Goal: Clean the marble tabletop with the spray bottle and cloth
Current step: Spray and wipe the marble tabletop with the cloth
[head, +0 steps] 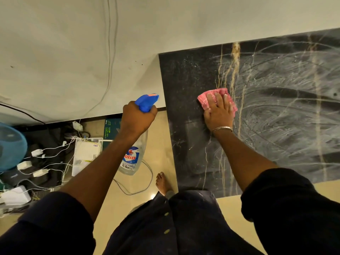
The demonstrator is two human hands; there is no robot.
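Note:
The black marble tabletop [184, 74] with gold and white veins fills the right half of the head view; its right part is streaked with pale swirls of cleaner. My right hand [218, 112] lies flat with straight fingers on a pink cloth [203, 100], pressing it onto the marble near the table's left edge. My left hand [137, 119] grips the neck of a clear spray bottle [133, 159] with a blue trigger head [146, 102]. The bottle hangs over the floor just left of the table, nozzle pointing toward the wall.
A white wall [73, 52] with hanging cables runs behind the table. On the floor at left lie white adapters and wires [36, 162], a white router [86, 153], a dark box [110, 129] and a blue fan [11, 146]. My bare foot [162, 183] stands on beige tiles.

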